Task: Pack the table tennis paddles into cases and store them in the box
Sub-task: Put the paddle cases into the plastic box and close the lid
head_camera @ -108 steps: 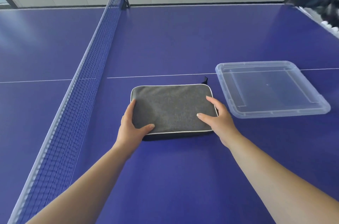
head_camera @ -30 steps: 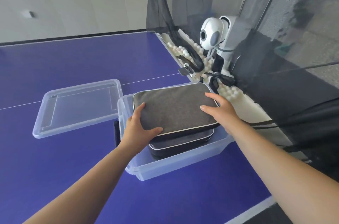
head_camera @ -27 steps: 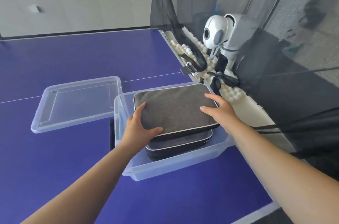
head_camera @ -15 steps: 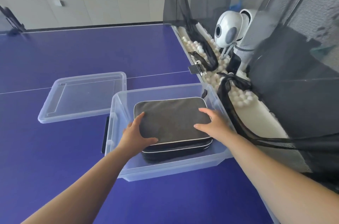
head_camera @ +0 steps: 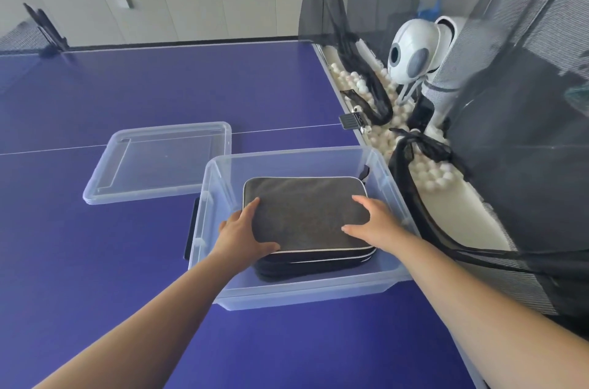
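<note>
Net post [head_camera: 47, 30] stands at the far left edge of the blue desk [head_camera: 95, 261], with a white line crossing the surface. A clear plastic lid [head_camera: 159, 162] lies flat on the desk, just left of and slightly behind the box. A dark flat item [head_camera: 192, 229] sits against the box's left outer wall; its nature cannot be determined. The clear storage box [head_camera: 302, 293] rests on the desk near its right edge. Inside it, a grey case [head_camera: 306, 213] with pale edge piping lies flat on top of a second dark case [head_camera: 318, 264], of which only the near edge shows; a small black loop shows at the upper case's far right corner. The left hand [head_camera: 242, 235] grips the near left corner of the grey case, thumb on top and the other fingers wrapped down the left side. The right hand [head_camera: 376, 223] rests on the near right part of the case, fingers and thumb spread apart and laid on the fabric. Beyond the desk's right edge, a trough holds many white balls [head_camera: 424, 172], draped with black netting [head_camera: 526, 165]. A white ball machine [head_camera: 411, 54] stands behind the trough.
</note>
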The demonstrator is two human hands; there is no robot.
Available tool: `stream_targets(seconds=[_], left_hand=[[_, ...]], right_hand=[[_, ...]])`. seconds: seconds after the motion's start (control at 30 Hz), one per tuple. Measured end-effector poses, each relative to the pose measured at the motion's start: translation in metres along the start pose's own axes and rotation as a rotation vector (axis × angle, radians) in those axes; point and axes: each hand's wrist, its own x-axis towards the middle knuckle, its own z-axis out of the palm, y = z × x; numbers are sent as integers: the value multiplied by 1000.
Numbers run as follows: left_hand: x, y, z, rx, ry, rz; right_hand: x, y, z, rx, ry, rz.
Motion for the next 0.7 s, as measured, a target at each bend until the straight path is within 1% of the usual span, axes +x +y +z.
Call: stream_targets(seconds=[0.1,0.23,0.4,0.57,0.7], left_hand=[[-1,0,-7,4,21,3],[-2,-3,-22,-47,80,48],[-7,-18,-50,-106,219,136],[-12,-46,-82,-116,301,189],[-13,-89,-117,-117,322,183]], right_hand=[[-1,-11,0,-71,85,-53],[-1,-36,4,-38,180,-155],[-5,-69,20,-71,254,-242],[-15,-102,44,-112,324,-223],[-25,-137,75,-38,347,-200]])
